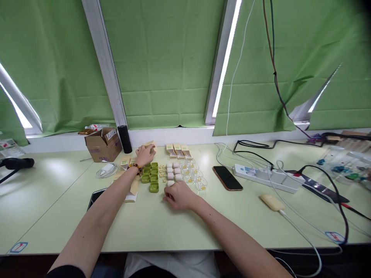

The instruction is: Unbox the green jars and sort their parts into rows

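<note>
My left hand [145,155], with a beaded bracelet at the wrist, reaches over the far left of the small parts. Its fingers are closed on a small beige carton [151,143], partly hidden by the hand. Green square cases [154,187] stand in two columns below it. My right hand [180,195] rests low over the table with its fingers curled together; what they hold, if anything, is hidden. Just beyond it are pale pink rounded blocks [170,175]. Between blocks and cases lie tiny yellowish pieces [164,180]. Clear plastic shells [201,183] sit to the right.
Three beige cartons [179,151] lie at the back. More cartons and a dark-screened phone [95,198] are beside my left forearm. Another phone [227,178], a power strip [265,178] and loose cables are on the right. A cardboard box [103,144] and black cylinder [124,139] stand back left.
</note>
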A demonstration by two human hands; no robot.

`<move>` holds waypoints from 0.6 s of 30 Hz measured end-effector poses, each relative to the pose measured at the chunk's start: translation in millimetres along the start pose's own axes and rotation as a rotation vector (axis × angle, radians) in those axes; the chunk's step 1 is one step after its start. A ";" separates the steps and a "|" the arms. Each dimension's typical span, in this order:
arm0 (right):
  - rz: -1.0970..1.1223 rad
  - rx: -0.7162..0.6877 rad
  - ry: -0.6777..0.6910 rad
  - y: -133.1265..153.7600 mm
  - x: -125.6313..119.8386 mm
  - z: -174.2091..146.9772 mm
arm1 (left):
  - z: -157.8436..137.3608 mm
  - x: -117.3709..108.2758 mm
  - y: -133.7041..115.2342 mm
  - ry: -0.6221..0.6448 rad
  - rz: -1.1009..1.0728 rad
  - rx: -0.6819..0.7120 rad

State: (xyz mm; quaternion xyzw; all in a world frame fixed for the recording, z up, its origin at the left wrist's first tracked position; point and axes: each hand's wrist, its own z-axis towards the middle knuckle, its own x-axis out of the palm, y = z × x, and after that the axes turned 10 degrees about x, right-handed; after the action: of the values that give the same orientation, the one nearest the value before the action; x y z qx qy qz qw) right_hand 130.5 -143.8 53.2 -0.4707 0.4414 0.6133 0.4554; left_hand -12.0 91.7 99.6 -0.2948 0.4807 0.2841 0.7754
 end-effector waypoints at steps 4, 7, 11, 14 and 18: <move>0.121 -0.013 -0.196 -6.8 0.1 -0.7 | -26.2 -15.6 -21.4 -0.182 -0.544 0.254; 0.347 0.034 -0.430 -11.2 0.2 0.7 | -58.4 -24.7 -40.0 -0.181 -0.954 0.363; 0.733 0.147 -0.737 -13.9 -3.1 5.0 | -102.8 -31.0 -64.2 -0.083 -1.422 0.269; 0.881 0.111 -0.746 -13.2 -4.6 7.5 | -123.2 -31.3 -75.4 -0.045 -1.683 0.179; 0.920 0.027 -0.622 -7.9 0.8 9.4 | -133.5 -27.3 -80.8 0.006 -1.816 0.081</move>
State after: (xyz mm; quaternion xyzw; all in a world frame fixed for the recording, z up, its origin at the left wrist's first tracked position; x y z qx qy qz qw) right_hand 136.4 -133.0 53.1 -0.0203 0.4539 0.8534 0.2554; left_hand -40.9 -63.7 90.7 -0.5336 0.0749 -0.4541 0.7096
